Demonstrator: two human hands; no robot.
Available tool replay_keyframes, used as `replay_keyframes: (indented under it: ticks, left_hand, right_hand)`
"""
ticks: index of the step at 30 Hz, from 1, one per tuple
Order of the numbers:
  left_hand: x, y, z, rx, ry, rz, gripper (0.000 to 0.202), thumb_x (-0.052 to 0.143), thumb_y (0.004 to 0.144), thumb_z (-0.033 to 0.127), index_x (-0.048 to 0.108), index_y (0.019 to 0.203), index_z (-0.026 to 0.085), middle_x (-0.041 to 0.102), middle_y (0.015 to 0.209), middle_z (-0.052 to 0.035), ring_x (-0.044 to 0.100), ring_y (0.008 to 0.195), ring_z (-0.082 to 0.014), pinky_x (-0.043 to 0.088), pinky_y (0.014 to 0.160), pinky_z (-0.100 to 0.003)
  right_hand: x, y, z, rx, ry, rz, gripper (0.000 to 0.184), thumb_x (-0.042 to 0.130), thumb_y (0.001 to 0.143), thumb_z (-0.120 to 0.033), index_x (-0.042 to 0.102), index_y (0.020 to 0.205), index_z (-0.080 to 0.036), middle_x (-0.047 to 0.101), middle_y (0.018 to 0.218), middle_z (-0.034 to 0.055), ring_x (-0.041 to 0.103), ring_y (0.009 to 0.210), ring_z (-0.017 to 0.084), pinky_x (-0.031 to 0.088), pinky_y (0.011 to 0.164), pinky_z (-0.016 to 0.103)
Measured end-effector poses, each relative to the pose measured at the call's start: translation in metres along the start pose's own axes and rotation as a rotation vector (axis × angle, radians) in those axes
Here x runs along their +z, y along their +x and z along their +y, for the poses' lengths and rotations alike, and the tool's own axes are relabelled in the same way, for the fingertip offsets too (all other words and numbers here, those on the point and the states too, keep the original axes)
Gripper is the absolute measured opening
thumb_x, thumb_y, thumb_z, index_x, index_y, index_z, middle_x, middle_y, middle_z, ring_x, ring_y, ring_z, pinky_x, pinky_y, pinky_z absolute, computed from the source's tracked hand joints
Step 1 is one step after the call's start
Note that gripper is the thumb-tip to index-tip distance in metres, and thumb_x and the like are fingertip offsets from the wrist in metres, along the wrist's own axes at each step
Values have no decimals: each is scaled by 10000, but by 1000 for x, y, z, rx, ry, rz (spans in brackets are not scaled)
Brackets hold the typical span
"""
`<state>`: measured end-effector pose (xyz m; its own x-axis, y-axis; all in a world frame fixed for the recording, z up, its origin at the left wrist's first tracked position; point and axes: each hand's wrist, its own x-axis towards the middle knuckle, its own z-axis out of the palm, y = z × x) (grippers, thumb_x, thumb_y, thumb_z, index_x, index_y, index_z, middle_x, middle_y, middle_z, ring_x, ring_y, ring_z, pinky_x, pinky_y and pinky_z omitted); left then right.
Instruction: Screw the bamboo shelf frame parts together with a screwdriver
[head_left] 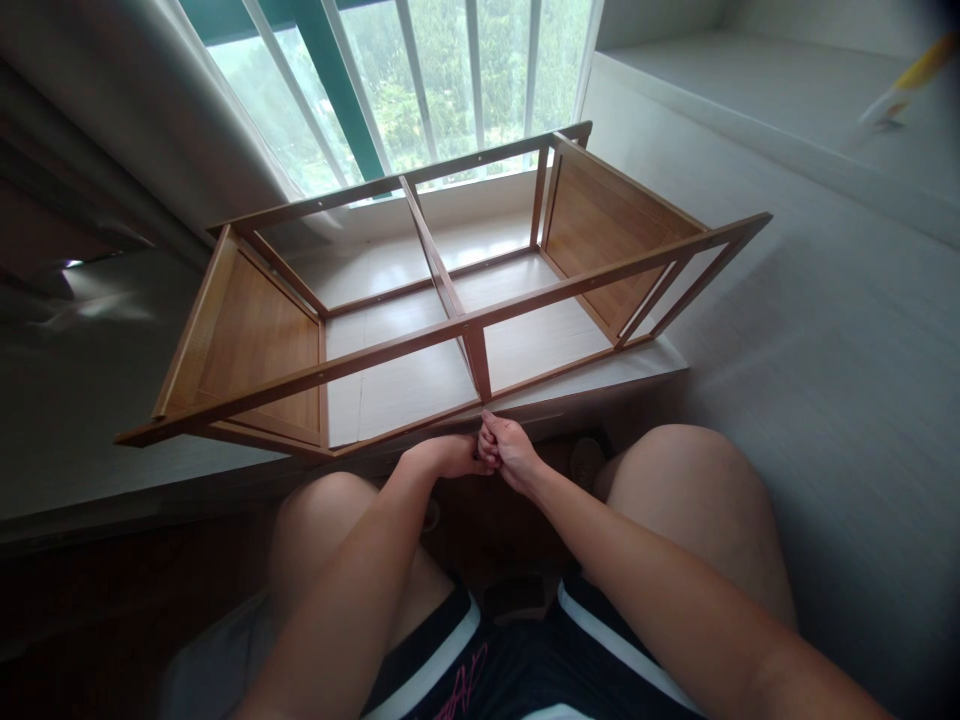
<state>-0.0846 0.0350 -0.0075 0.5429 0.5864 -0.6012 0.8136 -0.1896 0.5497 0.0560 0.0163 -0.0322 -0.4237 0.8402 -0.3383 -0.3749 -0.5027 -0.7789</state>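
A wooden shelf frame [420, 345] lies on its side on a raised white platform [90, 440] in front of me. It has two end panels and a middle divider [442, 280]. My left hand [450, 457] and my right hand [510, 448] meet just under the frame's near bottom rail, below the divider's lower end. Both are curled with fingers pinched together, touching each other. What they pinch is too small to make out. My bare knees sit on either side of them.
A window with white bars [420, 80] and a pale curtain [135, 110] stand behind the frame. A white ledge [787, 90] runs along the right wall. A yellow-handled object [900, 90] shows blurred at the top right. Dark floor lies under my legs.
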Motion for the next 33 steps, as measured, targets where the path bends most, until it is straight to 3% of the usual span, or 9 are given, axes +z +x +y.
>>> replay_keyframes:
  ticks: [6,12,20,33]
  left_hand:
    - [-2,-4,2,-31,7,-18,409,607,791,524,682,988,173,722,995,-78,649,847,-208,475,778,-288]
    - [0,-2,1,-34,16,-34,412,608,789,519,688,996,172,721,992,-76,648,843,-208,477,774,-286]
    - [3,1,-2,-26,-10,-27,384,626,779,498,688,980,178,716,1018,-69,645,849,-209,479,795,-297]
    - [4,6,-2,34,-3,0,385,614,798,491,688,1000,172,717,973,-68,637,810,-189,479,745,-273]
  right_hand:
    - [-3,-2,0,45,167,-91,466,564,812,-614,382,637,-222,293,473,-94,308,382,84,296,347,204]
    - [-4,0,4,62,165,-49,456,565,822,-594,398,632,-214,318,452,-90,316,366,80,249,345,200]
    - [-2,-4,5,10,237,-47,293,533,848,-400,448,648,-202,382,472,-66,340,369,86,241,349,213]
    - [3,-5,5,-78,52,72,340,573,825,-452,447,630,-203,380,415,-84,284,327,62,178,337,204]
